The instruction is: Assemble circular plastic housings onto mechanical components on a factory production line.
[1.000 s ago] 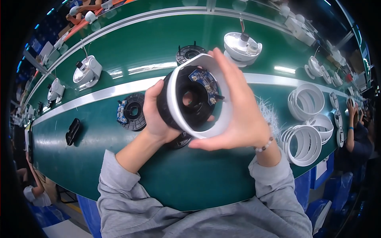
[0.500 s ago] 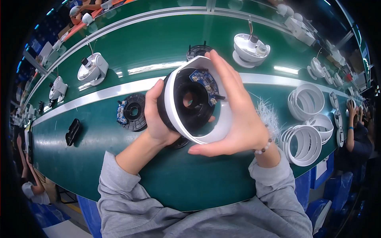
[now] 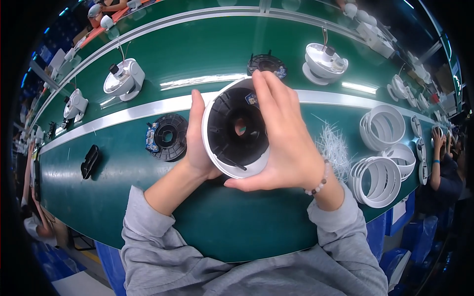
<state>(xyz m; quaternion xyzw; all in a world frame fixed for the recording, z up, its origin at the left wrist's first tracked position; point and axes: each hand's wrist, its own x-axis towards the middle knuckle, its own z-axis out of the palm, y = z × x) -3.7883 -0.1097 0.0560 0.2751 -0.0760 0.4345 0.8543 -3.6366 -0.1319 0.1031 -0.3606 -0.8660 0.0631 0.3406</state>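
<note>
1. Above the green table [image 3: 237,222], a white ring [image 3: 256,168] is held up between a left hand [image 3: 198,155] and a right hand [image 3: 286,143], its open end facing the viewer.
2. Inside the white ring sits a black disc [image 3: 223,128] with a centre hole. A bit of blue circuit board [image 3: 252,99] shows at its upper right; whether the disc is fully seated cannot be told.
3. The right hand is clamped on the white ring, fingers over its upper right side, thumb along its lower rim.
4. The left hand cups the ring's left side, thumb raised. Its fingers are hidden, so how tightly they close cannot be told.
5. Good handling here probably means disc square to ring, even pressure from both palms, and fingertips off the circuit board.
6. Left of the ring lies a second black disc [image 3: 174,149]; right of it, a pile of white strips [image 3: 333,148], then stacked white hoops [image 3: 359,173].
</note>
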